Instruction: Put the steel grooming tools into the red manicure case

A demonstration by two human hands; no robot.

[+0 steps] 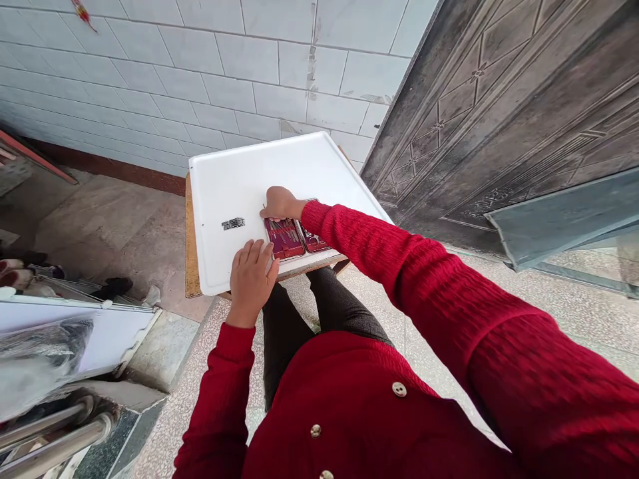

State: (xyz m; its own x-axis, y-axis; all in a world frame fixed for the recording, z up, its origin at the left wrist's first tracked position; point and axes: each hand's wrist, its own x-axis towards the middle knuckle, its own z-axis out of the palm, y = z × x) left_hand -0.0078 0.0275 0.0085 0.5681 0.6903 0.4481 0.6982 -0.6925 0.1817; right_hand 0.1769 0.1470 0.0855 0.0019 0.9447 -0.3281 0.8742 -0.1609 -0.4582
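On the white board (294,156) I see the kit (288,251) open, tools (283,233) slotted, black pile (233,223) outside it, left hand (252,276) with fingers apart, right hand (280,203) bunched, its grip unclear.

Smooth, white and plastic-looking, the table (244,176) is seen around the left hand (252,271); glints are thrown by metal tools (285,231) beside the right hand (281,201), backed by glossy red lining (288,253). Beyond both, smooth tiles (219,56) are bordered by a matt, embossed door (464,93)!

case (285,239) on tray (239,179) | bundle (233,223) left of case | wall (210,80) behind tray
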